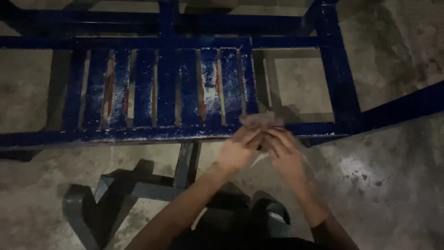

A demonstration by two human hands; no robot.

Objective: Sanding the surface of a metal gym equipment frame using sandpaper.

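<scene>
holding a small worn brownish abrasive pad (261,120) pinched between both hands, left hand (238,150) and right hand (286,155), each grip clenched on it at the near rail of the blue metal frame (152,134); folding it flat, judging by the patchy slats, should give even contact.

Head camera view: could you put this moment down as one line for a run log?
left hand: holds brownish sheet | right hand: holds same sheet | sheet: in front of blue metal frame, at its lower rail | below: concrete floor

Both hands, left hand (238,150) and right hand (286,155), pinch a brownish sandpaper scrap (261,121). A blue slatted metal frame (166,88) lies at twelve o'clock on the concrete floor (393,185).
</scene>
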